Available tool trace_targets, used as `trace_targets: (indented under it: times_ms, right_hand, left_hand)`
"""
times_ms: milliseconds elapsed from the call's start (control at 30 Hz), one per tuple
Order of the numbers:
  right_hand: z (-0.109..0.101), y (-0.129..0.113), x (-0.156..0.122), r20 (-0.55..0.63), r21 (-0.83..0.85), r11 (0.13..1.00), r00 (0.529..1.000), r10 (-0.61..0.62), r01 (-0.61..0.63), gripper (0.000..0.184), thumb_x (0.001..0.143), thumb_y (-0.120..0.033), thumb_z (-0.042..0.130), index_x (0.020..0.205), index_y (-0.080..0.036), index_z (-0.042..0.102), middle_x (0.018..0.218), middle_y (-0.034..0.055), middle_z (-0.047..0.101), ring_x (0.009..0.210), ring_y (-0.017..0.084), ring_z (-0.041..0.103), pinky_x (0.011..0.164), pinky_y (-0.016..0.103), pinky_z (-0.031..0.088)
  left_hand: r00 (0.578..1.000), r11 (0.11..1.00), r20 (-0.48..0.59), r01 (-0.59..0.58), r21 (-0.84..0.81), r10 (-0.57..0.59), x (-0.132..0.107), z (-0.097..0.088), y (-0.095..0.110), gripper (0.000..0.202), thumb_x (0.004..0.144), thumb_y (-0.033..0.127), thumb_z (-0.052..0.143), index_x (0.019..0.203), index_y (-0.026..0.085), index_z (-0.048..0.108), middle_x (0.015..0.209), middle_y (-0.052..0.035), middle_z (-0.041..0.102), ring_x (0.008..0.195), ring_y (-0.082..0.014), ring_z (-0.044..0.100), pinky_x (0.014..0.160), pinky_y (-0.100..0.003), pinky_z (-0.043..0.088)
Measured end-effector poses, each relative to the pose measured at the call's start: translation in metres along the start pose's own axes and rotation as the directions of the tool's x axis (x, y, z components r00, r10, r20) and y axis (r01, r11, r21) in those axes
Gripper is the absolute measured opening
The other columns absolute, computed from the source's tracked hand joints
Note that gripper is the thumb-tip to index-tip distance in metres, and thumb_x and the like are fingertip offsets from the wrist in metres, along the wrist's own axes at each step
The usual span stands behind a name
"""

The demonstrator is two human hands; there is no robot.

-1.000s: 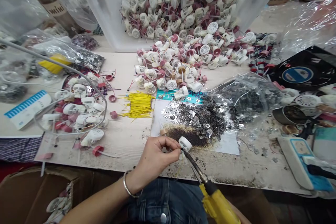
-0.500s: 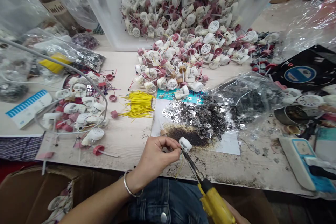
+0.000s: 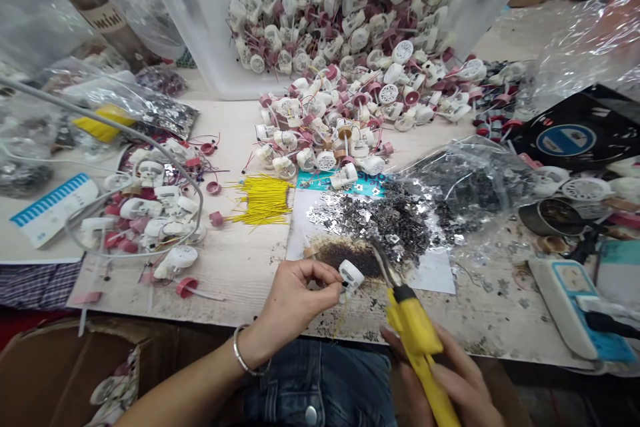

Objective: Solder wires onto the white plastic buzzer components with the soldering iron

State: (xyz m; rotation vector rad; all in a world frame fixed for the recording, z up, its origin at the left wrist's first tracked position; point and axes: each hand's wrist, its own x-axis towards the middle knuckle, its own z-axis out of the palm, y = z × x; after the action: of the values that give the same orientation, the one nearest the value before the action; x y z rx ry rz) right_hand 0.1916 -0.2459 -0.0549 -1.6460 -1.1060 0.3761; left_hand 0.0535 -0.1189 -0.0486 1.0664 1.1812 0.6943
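Note:
My left hand [image 3: 295,297] pinches a small white round plastic part [image 3: 351,275] just above the table's front edge. My right hand [image 3: 445,380] grips the yellow handle of a soldering iron [image 3: 417,340]. Its dark metal tip [image 3: 383,260] points up and away, over a heap of small silver metal pieces [image 3: 385,220] and dark residue [image 3: 345,255] on a white sheet. The tip is apart from the white part, to its right. A bundle of short yellow wires [image 3: 265,199] lies left of the sheet.
A big pile of white and maroon parts [image 3: 350,47] spills from a clear bin at the back. More such parts [image 3: 150,207] lie at left inside a grey cable loop. A clear bag of metal pieces [image 3: 475,187], a small tin [image 3: 550,217] and a power strip [image 3: 575,307] sit at right. A cardboard box [image 3: 60,373] stands below left.
The soldering iron's tip has left the white part and swung up and right over the metal pieces. My right hand has come into view. My left hand stays put.

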Motion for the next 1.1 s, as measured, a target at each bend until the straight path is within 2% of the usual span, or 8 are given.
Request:
trace_targets:
  times_ms: [100, 233, 467, 600, 733, 833, 967, 1100]
  right_hand:
    - [0.03, 0.0, 0.021, -0.021, 0.149, 0.98, 0.991, -0.131, 0.133, 0.022, 0.075, -0.003, 0.063, 0.068, -0.019, 0.048, 0.119, 0.0042, 0.055, 0.096, 0.02, 0.068, 0.071, 0.032, 0.063]
    - [0.057, 0.001, 0.041, 0.001, 0.169, 0.981, 0.995, -0.101, 0.099, 0.023, 0.075, -0.007, 0.066, 0.071, -0.019, 0.047, 0.119, 0.0049, 0.05, 0.106, 0.018, 0.062, 0.075, 0.029, 0.062]
    - [0.06, 0.004, 0.043, -0.013, 0.101, 0.988, 0.993, -0.12, 0.121, 0.023, 0.076, -0.011, 0.068, 0.074, -0.02, 0.047, 0.11, 0.0063, 0.055, 0.107, 0.016, 0.061, 0.072, 0.025, 0.059]
    - [0.054, 0.006, 0.043, 0.007, 0.088, 0.991, 0.995, -0.097, 0.096, 0.022, 0.075, -0.013, 0.069, 0.073, -0.02, 0.048, 0.116, 0.0066, 0.053, 0.107, 0.018, 0.061, 0.071, 0.027, 0.061]
    - [0.041, 0.007, 0.049, -0.074, 0.025, 0.989, 0.987, -0.145, 0.148, 0.024, 0.075, -0.01, 0.068, 0.071, -0.02, 0.046, 0.11, 0.0048, 0.055, 0.1, 0.015, 0.063, 0.071, 0.026, 0.06]
    - [0.034, 0.01, 0.055, -0.17, -0.002, 0.978, 0.964, -0.207, 0.21, 0.025, 0.074, -0.008, 0.068, 0.07, -0.02, 0.045, 0.103, 0.0049, 0.056, 0.096, 0.014, 0.064, 0.069, 0.024, 0.059]
    - [0.032, 0.014, 0.06, -0.195, 0.049, 0.966, 0.951, -0.24, 0.253, 0.026, 0.073, -0.007, 0.068, 0.069, -0.02, 0.045, 0.105, 0.0062, 0.055, 0.094, 0.014, 0.064, 0.066, 0.023, 0.057]
    - [0.039, 0.017, 0.063, -0.179, 0.11, 0.965, 0.96, -0.214, 0.236, 0.024, 0.073, -0.008, 0.067, 0.068, -0.019, 0.047, 0.108, 0.0061, 0.056, 0.092, 0.013, 0.064, 0.067, 0.023, 0.057]
  left_hand:
    - [1.0, 1.0, 0.0, -0.002, 0.001, 0.002, -0.001, 0.0, 0.0, 0.007, 0.063, 0.016, 0.068, 0.057, 0.015, 0.064, 0.073, -0.0057, 0.072, 0.071, -0.0162, 0.066, 0.071, -0.027, 0.051]
    - [1.0, 0.999, 0.005, 0.0, -0.035, 0.001, -0.001, 0.0, -0.001, 0.007, 0.063, 0.018, 0.069, 0.057, 0.015, 0.064, 0.073, -0.0057, 0.073, 0.071, -0.016, 0.066, 0.071, -0.027, 0.052]
    - [0.999, 0.999, 0.037, 0.025, -0.025, -0.024, -0.001, -0.004, -0.001, 0.009, 0.065, 0.022, 0.068, 0.06, 0.015, 0.065, 0.077, -0.0076, 0.073, 0.075, -0.018, 0.067, 0.074, -0.03, 0.053]
    - [0.994, 0.971, 0.015, -0.112, 0.211, 0.111, -0.006, -0.014, 0.005, 0.009, 0.069, 0.025, 0.069, 0.071, 0.016, 0.067, 0.095, -0.0103, 0.072, 0.092, -0.0224, 0.066, 0.086, -0.037, 0.05]
    - [0.902, 0.681, 0.145, -0.405, 0.61, 0.406, -0.011, -0.012, 0.006, 0.058, 0.063, 0.039, 0.079, 0.113, 0.016, 0.061, 0.12, -0.0162, 0.063, 0.119, -0.0346, 0.051, 0.102, -0.055, 0.035]
    - [0.871, 0.468, 0.334, -0.478, 0.743, 0.36, -0.01, 0.001, 0.001, 0.061, 0.071, 0.031, 0.074, 0.125, 0.011, 0.052, 0.116, -0.0187, 0.064, 0.119, -0.0381, 0.05, 0.102, -0.062, 0.03]
    - [0.872, 0.514, 0.367, -0.487, 0.706, 0.323, -0.013, -0.003, 0.006, 0.04, 0.077, 0.015, 0.062, 0.117, 0.014, 0.057, 0.104, -0.0114, 0.069, 0.099, -0.0253, 0.063, 0.101, -0.047, 0.04]
    - [0.928, 0.643, 0.091, -0.319, 0.696, 0.362, -0.046, -0.068, 0.023, 0.046, 0.067, 0.023, 0.072, 0.113, 0.023, 0.063, 0.098, -0.0053, 0.073, 0.082, -0.021, 0.068, 0.074, -0.027, 0.054]
